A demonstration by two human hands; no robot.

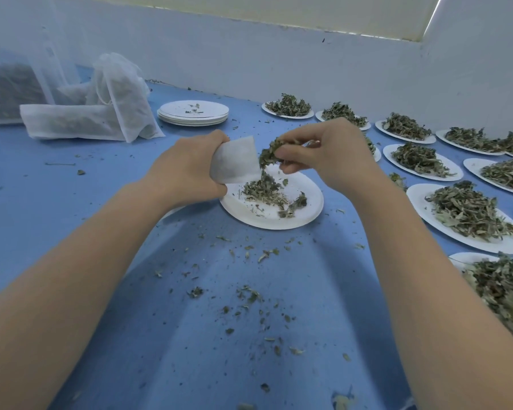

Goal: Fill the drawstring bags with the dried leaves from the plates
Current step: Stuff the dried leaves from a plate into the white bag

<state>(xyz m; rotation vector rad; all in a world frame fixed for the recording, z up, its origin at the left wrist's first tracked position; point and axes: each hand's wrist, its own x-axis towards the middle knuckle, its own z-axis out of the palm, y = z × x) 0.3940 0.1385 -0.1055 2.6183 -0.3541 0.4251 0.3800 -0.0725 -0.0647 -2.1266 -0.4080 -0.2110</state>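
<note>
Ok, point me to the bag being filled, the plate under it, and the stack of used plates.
bag (233, 161), head view, middle of its white cloth face.
plate (310, 213), head view, bare patch near the right rim.
stack of plates (172, 109), head view, bare left part of the top plate.

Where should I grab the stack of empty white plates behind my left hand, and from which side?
Take the stack of empty plates by its near rim, coming in low from the front with fingers under the bottom plate and thumb on top. It lies flat on the blue table, its thin rim is the only raised edge, and the filled bags crowd its left side.
</note>
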